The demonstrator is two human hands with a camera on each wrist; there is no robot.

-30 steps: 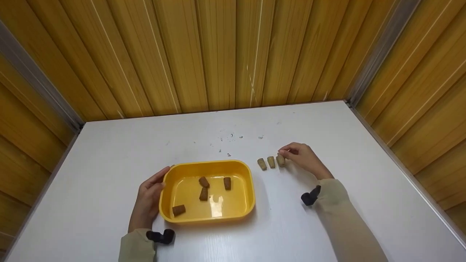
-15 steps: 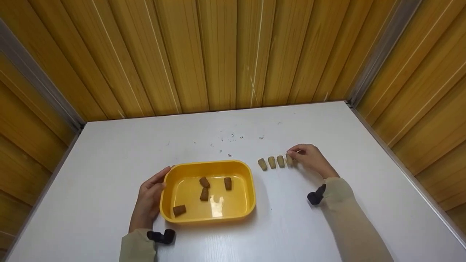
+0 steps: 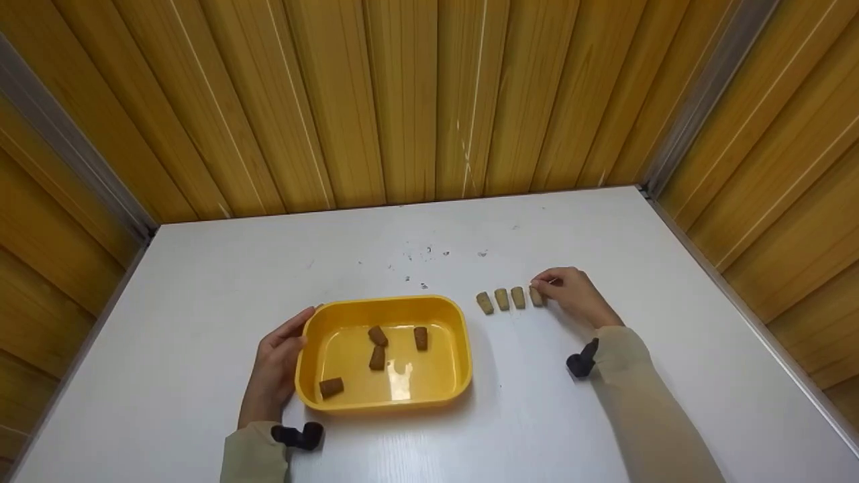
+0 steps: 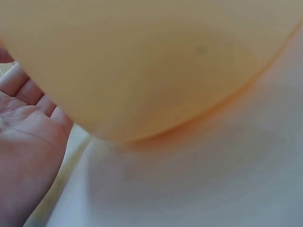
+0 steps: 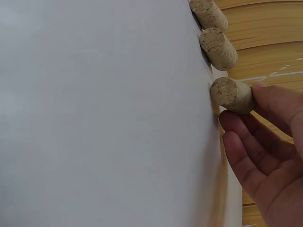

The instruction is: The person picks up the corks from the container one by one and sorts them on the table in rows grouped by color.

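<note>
In the head view my right hand [image 3: 574,295] is at the right end of a short row of light cork stoppers. Its thumb and fingertips pinch the small end of the last cork stopper [image 5: 231,94], which lies at the white table's surface. Two neighbouring corks [image 5: 218,49] show beyond it in the right wrist view. My left hand [image 3: 274,365] holds the left side of a yellow plastic tray [image 3: 384,406], thumb at the rim and fingers along the outer wall. Several brown tapered stoppers [image 3: 377,357] lie scattered inside the tray.
The white table [image 3: 537,429] reaches back to yellow wood-look wall panels [image 3: 402,100], with more panels at both sides. Dark marks [image 3: 424,286] dot the tabletop behind the tray. Black wrist mounts [image 3: 581,359] sit at both cuffs.
My right hand has moved slightly right, from the third light cork in the row to a fourth one, set down beside it. The left hand and tray stay in place.
</note>
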